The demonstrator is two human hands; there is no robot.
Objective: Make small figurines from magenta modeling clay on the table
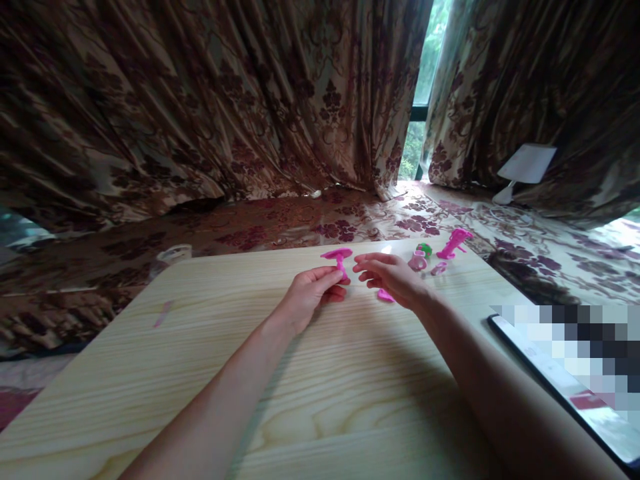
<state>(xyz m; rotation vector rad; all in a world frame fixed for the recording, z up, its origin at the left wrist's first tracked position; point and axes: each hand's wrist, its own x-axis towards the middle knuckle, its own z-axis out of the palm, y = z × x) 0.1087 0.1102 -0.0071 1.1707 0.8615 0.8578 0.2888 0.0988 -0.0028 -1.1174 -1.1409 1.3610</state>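
Rising from the closed fingers of the left hand (315, 293), a pink stemmed piece (340, 257) with a broad, flat top is held by its narrow stem above the far part of the counter (310, 407). The right hand (390, 275) is open, its fingers loosely bent and pointed toward the piece, with a small gap left between. Because only the thin stem is pinched while the wide top is left unsupported, the piece could be twisted or tipped if its top were knocked by the right fingertips. If it were dropped, it could be bounced over the far edge, which is near. A flat pink part (385, 295) is partly hidden beneath the right hand and could be brushed aside if the palm were lowered carelessly. Beyond that hand, a pale pink rounded piece (417, 261), a green piece (424, 249) and a small pink piece (439, 269) are grouped closely, so they could be scattered by one sideways sweep. Greatest risk is judged to be carried by the tall pink piece (455, 243): it is stood near the far right corner and could be toppled off by a bump.
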